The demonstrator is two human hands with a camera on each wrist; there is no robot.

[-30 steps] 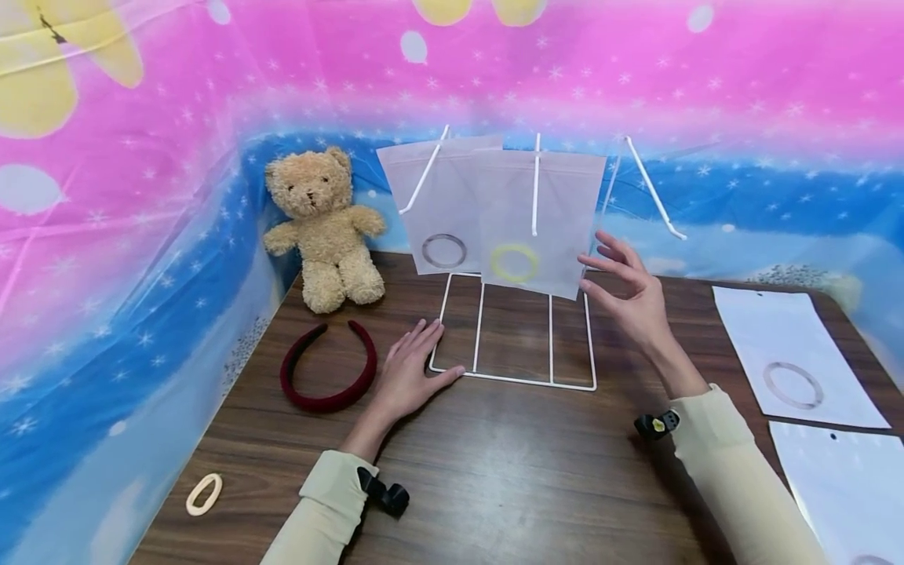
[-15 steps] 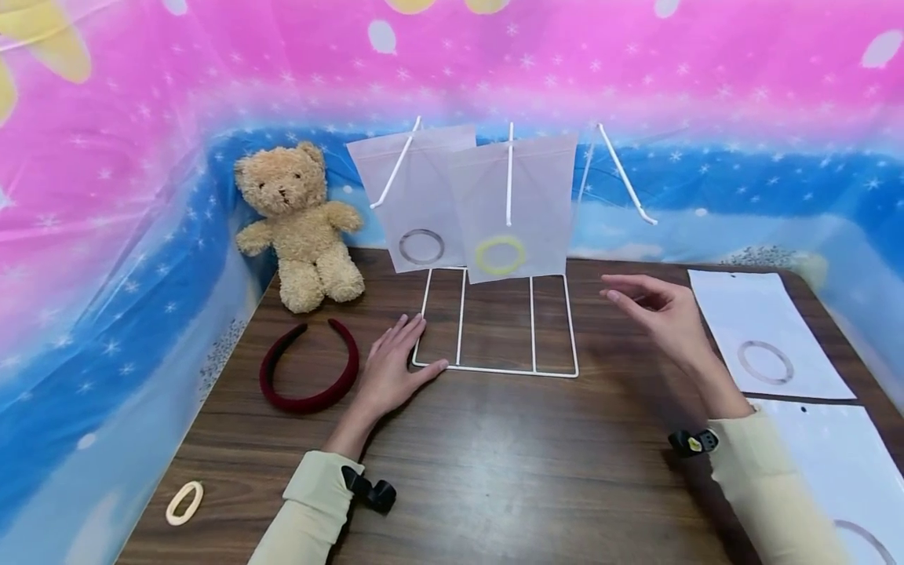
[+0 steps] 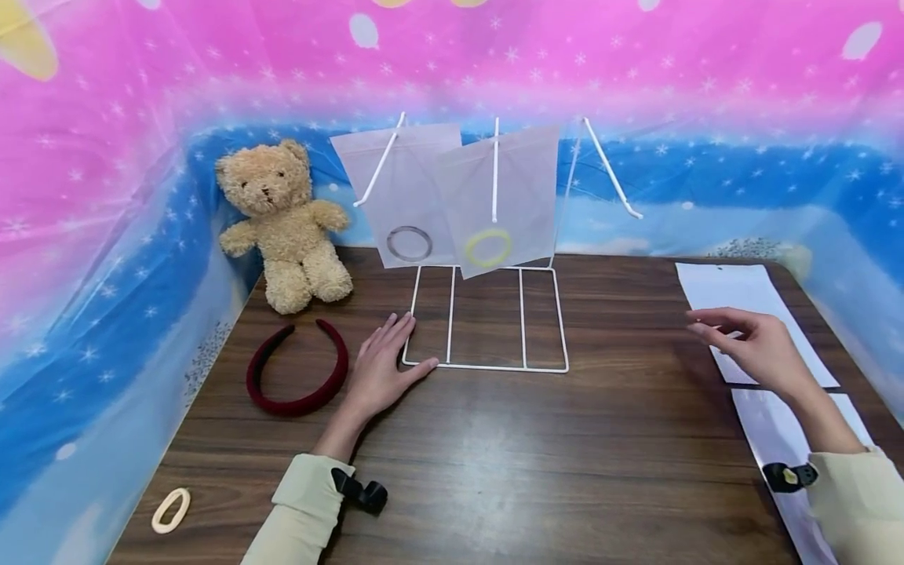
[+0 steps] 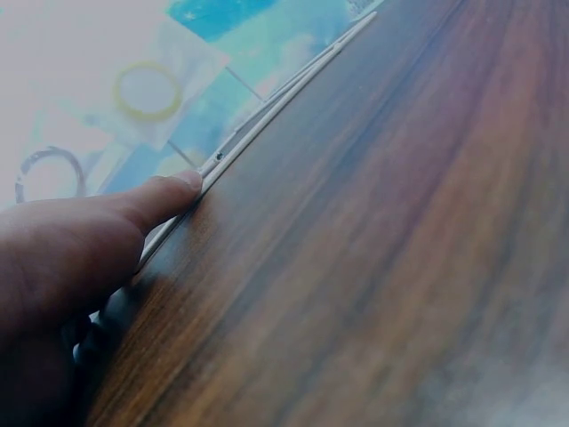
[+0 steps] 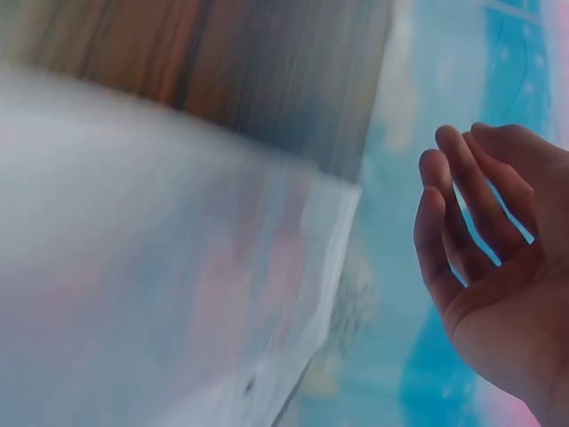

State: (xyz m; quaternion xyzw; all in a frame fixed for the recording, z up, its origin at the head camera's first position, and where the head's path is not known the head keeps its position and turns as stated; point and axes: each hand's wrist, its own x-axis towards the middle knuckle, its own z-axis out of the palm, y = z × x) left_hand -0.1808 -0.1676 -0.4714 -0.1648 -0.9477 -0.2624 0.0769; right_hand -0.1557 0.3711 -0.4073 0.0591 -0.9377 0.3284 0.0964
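Note:
In the head view my left hand [image 3: 381, 365] lies at the front left corner of a white wire display rack [image 3: 494, 367], fingers extended, thumb on the front bar. The left wrist view shows that thumb [image 4: 164, 197] touching the wire. Two frosted zip bags hang from the rack's left and middle hooks: one bag [image 3: 427, 180] with a dark ring, the other [image 3: 530, 184] with a yellow ring. My right hand [image 3: 763, 349] hovers over two flat bags at the right, the far bag [image 3: 741, 286] and near bag [image 3: 770, 424]. Its fingers are loosely bent around nothing.
A teddy bear [image 3: 282, 235] sits at the back left. In front of it lies a dark red headband [image 3: 300, 406], and a cream oval ring [image 3: 164, 527] is near the left table edge. The rack's right hook [image 3: 610, 169] bears no bag.
My right hand has moved from beside the yellow-ring bag to the right, over the flat bags. The hanging yellow-ring bag has swung. My left hand has stayed on the rack.

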